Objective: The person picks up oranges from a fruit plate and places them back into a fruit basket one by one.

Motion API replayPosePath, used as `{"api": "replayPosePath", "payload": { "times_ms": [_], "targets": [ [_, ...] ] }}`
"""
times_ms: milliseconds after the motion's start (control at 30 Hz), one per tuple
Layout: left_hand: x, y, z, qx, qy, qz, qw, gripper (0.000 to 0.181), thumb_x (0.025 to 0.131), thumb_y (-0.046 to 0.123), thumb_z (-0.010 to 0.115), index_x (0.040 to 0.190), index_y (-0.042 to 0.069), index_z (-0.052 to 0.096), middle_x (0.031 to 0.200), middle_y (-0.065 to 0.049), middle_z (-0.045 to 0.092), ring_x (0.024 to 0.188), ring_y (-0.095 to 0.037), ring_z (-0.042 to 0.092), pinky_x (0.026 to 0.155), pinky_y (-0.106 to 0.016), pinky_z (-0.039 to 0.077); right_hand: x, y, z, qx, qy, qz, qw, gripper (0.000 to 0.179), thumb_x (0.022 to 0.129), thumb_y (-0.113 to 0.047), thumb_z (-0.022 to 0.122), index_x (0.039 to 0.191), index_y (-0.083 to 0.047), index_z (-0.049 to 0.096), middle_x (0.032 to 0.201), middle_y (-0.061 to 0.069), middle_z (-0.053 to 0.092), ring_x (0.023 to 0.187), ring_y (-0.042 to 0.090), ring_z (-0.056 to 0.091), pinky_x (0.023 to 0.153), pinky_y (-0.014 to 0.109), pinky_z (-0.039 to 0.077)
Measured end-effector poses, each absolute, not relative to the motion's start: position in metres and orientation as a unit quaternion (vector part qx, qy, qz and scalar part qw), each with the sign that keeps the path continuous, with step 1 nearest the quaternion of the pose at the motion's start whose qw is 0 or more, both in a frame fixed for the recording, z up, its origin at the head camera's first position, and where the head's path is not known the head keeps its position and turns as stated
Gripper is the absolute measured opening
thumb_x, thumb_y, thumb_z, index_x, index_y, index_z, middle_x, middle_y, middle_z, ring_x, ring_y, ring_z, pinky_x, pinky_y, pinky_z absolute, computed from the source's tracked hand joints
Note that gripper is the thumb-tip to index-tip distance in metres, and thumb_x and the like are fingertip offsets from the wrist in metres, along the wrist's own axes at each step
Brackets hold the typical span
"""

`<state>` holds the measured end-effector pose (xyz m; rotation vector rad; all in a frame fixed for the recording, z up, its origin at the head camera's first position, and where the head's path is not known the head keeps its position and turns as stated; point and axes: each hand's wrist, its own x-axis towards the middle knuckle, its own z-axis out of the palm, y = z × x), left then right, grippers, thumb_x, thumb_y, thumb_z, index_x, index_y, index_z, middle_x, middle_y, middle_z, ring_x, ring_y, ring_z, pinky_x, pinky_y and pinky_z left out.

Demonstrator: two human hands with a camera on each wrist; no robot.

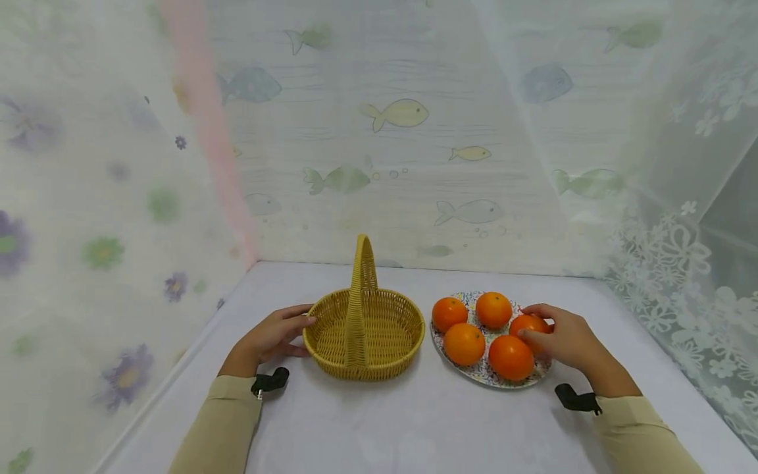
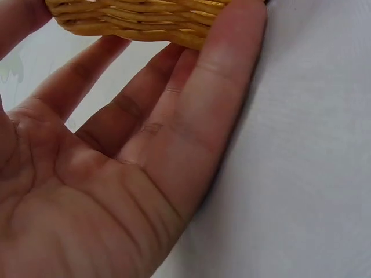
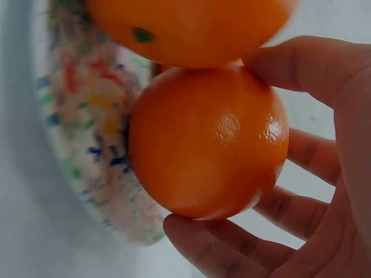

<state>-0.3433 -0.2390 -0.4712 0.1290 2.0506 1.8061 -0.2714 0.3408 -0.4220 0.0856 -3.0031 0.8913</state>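
A yellow wicker basket [image 1: 364, 336] with a tall arched handle stands on the white table, its bowl bare inside. My left hand [image 1: 274, 337] holds its left side, thumb on the rim and fingers along the outer wall. In the left wrist view, the fingers of the left hand [image 2: 133, 139] reach the woven side of the basket [image 2: 139, 17]. On the right, a patterned plate [image 1: 480, 376] carries several oranges [image 1: 464, 343]. My right hand [image 1: 565, 339] grips the rightmost orange [image 3: 203, 145], thumb and fingers around it. That orange touches a neighbouring one.
The plate sits just right of the basket on a white tablecloth [image 1: 379, 428]. A curtain with fish prints [image 1: 403, 113] hangs behind the table. Flowered cloth [image 1: 124, 375] borders the left side, and lace [image 1: 669, 263] borders the right.
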Motion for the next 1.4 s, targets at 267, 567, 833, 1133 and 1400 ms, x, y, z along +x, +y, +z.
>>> {"api": "replayPosePath", "payload": {
  "times_ms": [267,567,833,1133,1400],
  "targets": [
    [-0.344,-0.241,-0.477,0.058,0.73,0.654,0.188,0.065,0.1,0.036,0.069,0.156,0.012,0.046,0.155,-0.013,0.051,0.128,-0.025,0.062,0.087,-0.053,0.063,-0.272,0.337,-0.402,0.018,-0.955,0.296,0.028,0.069,0.095,-0.058,0.067,0.145,-0.014,0.055,0.143,0.028,0.057,0.119,0.047,0.061,0.079,0.047,0.064],
    [-0.342,-0.243,-0.477,0.063,0.723,0.661,0.191,0.067,0.1,0.033,0.071,0.157,0.01,0.044,0.158,-0.015,0.048,0.129,-0.026,0.061,0.088,-0.053,0.063,-0.274,0.322,-0.383,0.068,-0.945,0.313,0.065,0.075,0.092,-0.052,0.075,0.151,-0.012,0.05,0.146,0.023,0.05,0.124,0.048,0.056,0.09,0.058,0.06],
    [-0.342,-0.242,-0.476,0.056,0.721,0.664,0.192,0.064,0.101,0.03,0.069,0.157,0.011,0.044,0.157,-0.014,0.048,0.129,-0.024,0.061,0.089,-0.053,0.062,-0.28,0.299,-0.367,0.099,-0.927,0.351,0.08,0.073,0.089,-0.051,0.079,0.147,-0.015,0.053,0.147,0.018,0.048,0.129,0.045,0.053,0.093,0.056,0.06],
    [-0.341,-0.243,-0.477,0.072,0.717,0.664,0.199,0.067,0.1,0.032,0.07,0.157,0.009,0.044,0.155,-0.016,0.051,0.127,-0.025,0.063,0.09,-0.054,0.062,-0.284,0.269,-0.368,0.107,-0.904,0.408,0.07,0.071,0.087,-0.047,0.082,0.146,-0.021,0.05,0.143,0.015,0.057,0.121,0.042,0.063,0.087,0.048,0.064],
    [-0.342,-0.243,-0.476,0.072,0.716,0.667,0.194,0.066,0.1,0.032,0.071,0.157,0.01,0.045,0.154,-0.014,0.052,0.127,-0.025,0.063,0.09,-0.054,0.062,-0.289,0.247,-0.372,0.128,-0.897,0.411,0.103,0.068,0.085,-0.048,0.084,0.141,-0.023,0.055,0.139,0.008,0.061,0.118,0.038,0.066,0.09,0.049,0.063]
  ]
}}
